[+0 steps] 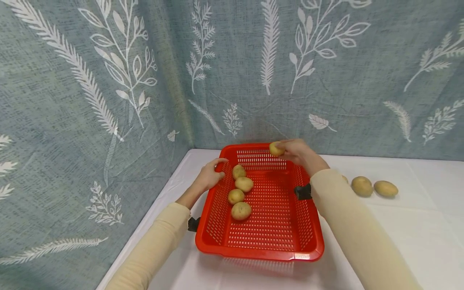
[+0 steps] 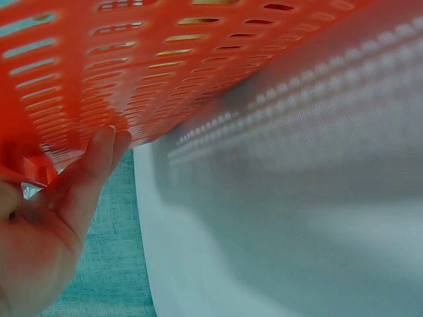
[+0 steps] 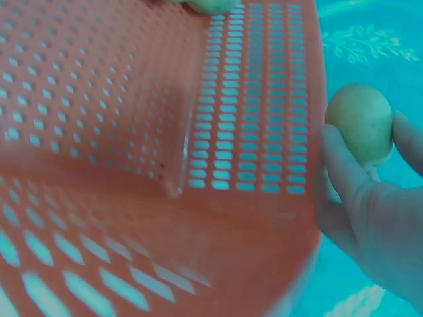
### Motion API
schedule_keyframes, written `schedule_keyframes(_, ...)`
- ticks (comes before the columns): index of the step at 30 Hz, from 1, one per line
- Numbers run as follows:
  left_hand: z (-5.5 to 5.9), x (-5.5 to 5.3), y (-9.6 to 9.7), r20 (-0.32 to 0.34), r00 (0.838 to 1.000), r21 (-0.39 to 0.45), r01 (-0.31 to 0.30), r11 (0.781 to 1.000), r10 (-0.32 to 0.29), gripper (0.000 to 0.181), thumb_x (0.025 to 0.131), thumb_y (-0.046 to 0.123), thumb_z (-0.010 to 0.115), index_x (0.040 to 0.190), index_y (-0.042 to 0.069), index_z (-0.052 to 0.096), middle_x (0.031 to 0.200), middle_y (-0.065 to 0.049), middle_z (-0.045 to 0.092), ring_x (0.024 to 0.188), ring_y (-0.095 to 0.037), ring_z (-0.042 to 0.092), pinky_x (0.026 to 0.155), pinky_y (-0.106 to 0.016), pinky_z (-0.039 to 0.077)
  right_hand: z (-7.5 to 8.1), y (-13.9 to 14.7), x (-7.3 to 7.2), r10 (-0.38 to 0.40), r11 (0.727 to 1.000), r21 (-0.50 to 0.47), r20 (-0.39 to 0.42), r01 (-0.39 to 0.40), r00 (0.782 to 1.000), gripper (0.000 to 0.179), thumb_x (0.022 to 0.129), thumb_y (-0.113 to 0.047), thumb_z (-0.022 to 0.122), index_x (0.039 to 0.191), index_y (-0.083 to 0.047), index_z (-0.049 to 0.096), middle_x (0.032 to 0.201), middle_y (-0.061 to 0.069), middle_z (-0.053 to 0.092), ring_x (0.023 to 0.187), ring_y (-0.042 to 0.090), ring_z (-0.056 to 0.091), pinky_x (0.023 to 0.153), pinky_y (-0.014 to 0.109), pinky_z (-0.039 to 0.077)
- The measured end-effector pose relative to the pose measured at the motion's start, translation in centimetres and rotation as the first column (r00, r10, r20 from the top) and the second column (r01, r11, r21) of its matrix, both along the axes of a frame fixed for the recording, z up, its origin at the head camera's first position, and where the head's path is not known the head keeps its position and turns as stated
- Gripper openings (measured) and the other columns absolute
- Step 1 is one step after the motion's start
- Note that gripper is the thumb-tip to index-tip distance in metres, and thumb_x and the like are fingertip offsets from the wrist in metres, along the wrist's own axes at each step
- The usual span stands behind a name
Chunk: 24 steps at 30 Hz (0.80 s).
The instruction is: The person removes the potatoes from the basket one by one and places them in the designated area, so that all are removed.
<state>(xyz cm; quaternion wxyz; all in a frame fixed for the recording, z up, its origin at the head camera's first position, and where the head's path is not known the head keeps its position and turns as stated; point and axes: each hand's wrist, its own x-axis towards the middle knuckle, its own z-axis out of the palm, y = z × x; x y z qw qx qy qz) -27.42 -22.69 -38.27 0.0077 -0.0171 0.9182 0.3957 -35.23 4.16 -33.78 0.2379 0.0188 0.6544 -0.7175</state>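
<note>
A red perforated basket (image 1: 275, 225) stands on the white table near the left corner. Several potatoes (image 1: 241, 210) lie in a row along its left inside. My left hand (image 1: 210, 173) grips the basket's left rim near the far corner; in the left wrist view its fingers (image 2: 92, 165) press the basket wall (image 2: 132, 66). My right hand (image 1: 299, 153) holds a potato (image 1: 276, 149) over the far rim. In the right wrist view that potato (image 3: 360, 122) is pinched between fingers beside the basket wall (image 3: 251, 119).
Two more potatoes (image 1: 361, 186) (image 1: 386, 188) lie on the white tablecloth (image 1: 417, 225) right of the basket, a third partly hidden behind my right sleeve. A leaf-patterned curtain (image 1: 253, 72) closes off the back and left. Black wrist straps sit on both sleeves.
</note>
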Motion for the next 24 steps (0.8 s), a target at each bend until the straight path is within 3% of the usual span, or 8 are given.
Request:
schedule_keyframes(4,0.0,0.1,0.0,-0.005,1.0,0.003,0.001,1.0,-0.001,0.05,0.088,0.0,0.051,0.136,0.011,0.051,0.126,-0.02,0.054,0.081,-0.024,0.057,0.067,-0.032,0.051,0.7,1.2,0.0,0.016,1.0,-0.022,-0.012,-0.017,1.0,0.052,0.099,-0.004,0.043,0.146,0.007,0.025,0.15,0.022,0.024,0.133,0.033,0.033,0.103,0.035,0.034)
schedule_keyframes(7,0.0,0.2,-0.1,-0.007,1.0,0.0,0.002,1.0,-0.002,0.049,0.088,0.0,0.051,0.136,0.011,0.051,0.125,-0.02,0.055,0.079,-0.023,0.057,0.066,-0.032,0.051,1.3,2.4,-0.1,0.033,0.999,-0.023,-0.027,-0.033,0.999,0.05,0.1,-0.006,0.042,0.146,0.006,0.026,0.148,0.02,0.026,0.126,0.028,0.04,0.103,0.033,0.034)
schedule_keyframes(11,0.0,0.1,0.0,-0.005,1.0,-0.004,0.001,1.0,-0.001,0.05,0.088,0.0,0.051,0.136,0.011,0.05,0.124,-0.02,0.055,0.077,-0.022,0.057,0.065,-0.032,0.05,2.0,4.3,-0.3,0.061,0.998,0.005,-0.069,-0.061,0.996,0.052,0.101,-0.009,0.041,0.147,0.006,0.024,0.132,0.015,0.039,0.106,0.018,0.048,0.102,0.031,0.035)
schedule_keyframes(14,0.1,0.1,0.1,-0.003,1.0,-0.002,0.003,1.0,-0.003,0.05,0.088,0.0,0.052,0.137,0.011,0.05,0.123,-0.02,0.056,0.075,-0.022,0.057,0.064,-0.031,0.05,2.5,5.8,-0.3,0.07,0.997,0.02,-0.087,-0.068,0.994,0.054,0.101,-0.011,0.04,0.148,0.006,0.021,0.123,0.01,0.041,0.106,0.018,0.048,0.103,0.032,0.034)
schedule_keyframes(19,0.0,0.0,0.0,0.004,1.0,0.008,0.0,1.0,0.0,0.05,0.088,-0.001,0.051,0.137,0.011,0.05,0.125,-0.02,0.055,0.078,-0.022,0.056,0.064,-0.031,0.049,3.0,7.7,-0.3,0.034,0.999,0.036,-0.064,-0.032,0.997,0.057,0.1,-0.013,0.043,0.15,0.002,0.02,0.13,0.011,0.038,0.12,0.024,0.041,0.102,0.032,0.035)
schedule_keyframes(24,-0.1,0.1,-0.1,0.001,1.0,0.0,-0.002,1.0,0.002,0.049,0.088,0.0,0.051,0.137,0.01,0.05,0.122,-0.021,0.056,0.078,-0.023,0.058,0.066,-0.033,0.051,3.0,9.5,-0.2,0.012,0.999,0.047,-0.066,-0.009,0.998,0.061,0.098,-0.014,0.048,0.15,0.001,0.02,0.136,0.011,0.035,0.106,0.017,0.05,0.097,0.028,0.04)
